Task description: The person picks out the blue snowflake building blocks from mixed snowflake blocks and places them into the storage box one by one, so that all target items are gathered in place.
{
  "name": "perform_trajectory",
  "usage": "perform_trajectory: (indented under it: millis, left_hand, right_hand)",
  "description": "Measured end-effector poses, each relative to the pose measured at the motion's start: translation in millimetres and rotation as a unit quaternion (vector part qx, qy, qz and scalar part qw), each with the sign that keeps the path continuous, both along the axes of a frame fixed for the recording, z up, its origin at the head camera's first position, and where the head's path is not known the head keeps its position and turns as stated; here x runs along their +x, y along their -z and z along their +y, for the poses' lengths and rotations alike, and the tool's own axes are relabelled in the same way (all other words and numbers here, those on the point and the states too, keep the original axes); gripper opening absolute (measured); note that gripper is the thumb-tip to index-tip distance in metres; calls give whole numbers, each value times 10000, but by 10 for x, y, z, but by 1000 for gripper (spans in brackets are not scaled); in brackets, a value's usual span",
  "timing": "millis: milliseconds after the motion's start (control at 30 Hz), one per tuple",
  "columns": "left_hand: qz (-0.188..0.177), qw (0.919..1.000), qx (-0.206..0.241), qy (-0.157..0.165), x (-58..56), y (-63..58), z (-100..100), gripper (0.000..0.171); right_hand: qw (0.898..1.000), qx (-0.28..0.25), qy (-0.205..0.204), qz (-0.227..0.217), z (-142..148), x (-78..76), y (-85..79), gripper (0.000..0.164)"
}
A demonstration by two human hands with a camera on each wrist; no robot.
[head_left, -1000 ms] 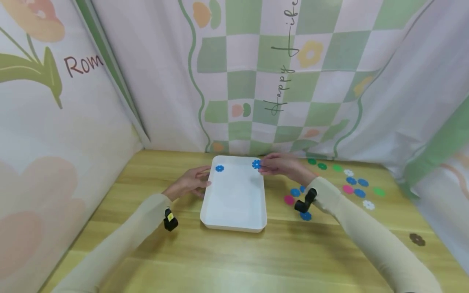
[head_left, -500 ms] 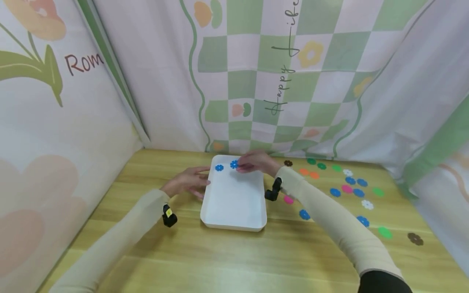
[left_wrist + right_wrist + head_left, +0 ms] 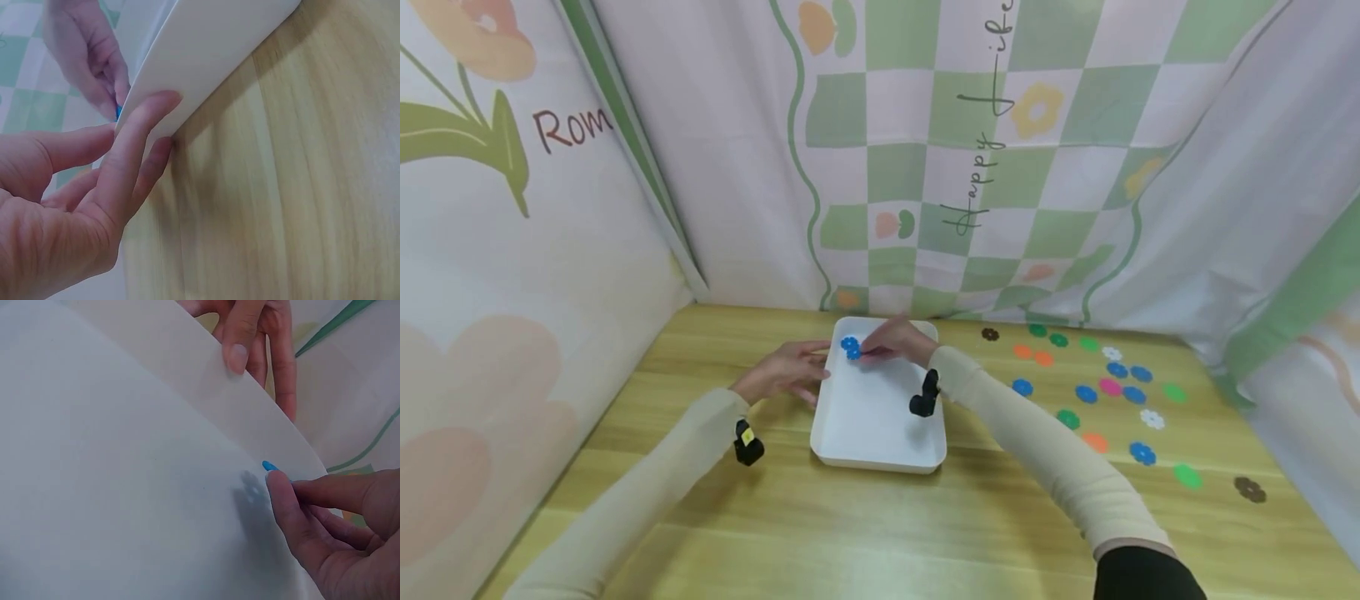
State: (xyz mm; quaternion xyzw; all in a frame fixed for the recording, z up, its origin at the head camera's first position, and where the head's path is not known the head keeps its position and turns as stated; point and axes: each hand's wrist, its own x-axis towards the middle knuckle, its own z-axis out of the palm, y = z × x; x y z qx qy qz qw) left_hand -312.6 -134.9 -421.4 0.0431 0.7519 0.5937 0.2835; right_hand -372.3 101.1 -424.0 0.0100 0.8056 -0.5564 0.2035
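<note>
A white tray (image 3: 880, 408) lies on the wooden table. My right hand (image 3: 895, 340) reaches over its far left corner and pinches a blue flower-shaped disc (image 3: 853, 354) between thumb and fingertips. In the right wrist view only the edge of that disc (image 3: 269, 466) shows, above its shadow on the tray floor. Another blue flower-shaped disc (image 3: 847, 342) appears just behind it, partly overlapped in the head view. At the tray's left wall, my left hand (image 3: 784, 372) holds the side, with its thumb at the rim and fingers against the outer face (image 3: 212, 50).
Right of the tray, several flower-shaped discs are scattered, among them a nearby blue one (image 3: 1022, 387), an orange one (image 3: 1095, 442), a pink one (image 3: 1110, 387) and a brown one (image 3: 1250, 489). A patterned curtain (image 3: 895, 167) hangs along the table's back edge.
My right hand has carried the blue disc leftward from the tray's right edge to the disc at the far left corner. The left hand has stayed at the tray's side.
</note>
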Motion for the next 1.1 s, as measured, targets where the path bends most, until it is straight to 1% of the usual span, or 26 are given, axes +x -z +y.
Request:
perform_trajectory:
  millis: [133, 200, 300, 433, 533, 667, 733, 800, 967, 1100]
  left_hand:
    - [53, 10000, -35, -28, 4, 28, 8, 72]
    - [61, 10000, -5, -33, 4, 43, 10, 71]
    - [56, 10000, 44, -10, 4, 52, 17, 71]
    - [67, 10000, 9, 19, 5, 46, 38, 71]
    - [91, 10000, -30, 1, 13, 34, 41, 71]
    - [114, 9999, -19, 47, 24, 14, 24, 71]
    - [123, 9999, -25, 82, 22, 8, 17, 71]
    - [122, 9999, -36, 75, 20, 6, 8, 71]
    - [73, 9999, -96, -37, 9, 12, -12, 70]
    - [77, 9999, -116, -4, 6, 25, -7, 70]
  right_hand:
    - [9975, 534, -28, 466, -85, 31, 35, 12]
    - [9957, 680, -17, 622, -123, 39, 58, 10]
    - [9963, 561, 59, 641, -170, 62, 97, 10]
    - [9974, 269, 29, 665, -208, 93, 134, 14]
    - [9960, 333, -105, 828, -219, 106, 112, 12]
    - [9889, 790, -324, 1214, -205, 124, 40, 9]
    - [9855, 971, -419, 1328, -188, 135, 6, 9]
    - [9842, 1036, -525, 1338, -169, 137, -15, 10]
    - [9837, 1039, -862, 1191, -129, 114, -66, 16]
    - [9808, 1120, -1084, 1171, -90, 77, -113, 23]
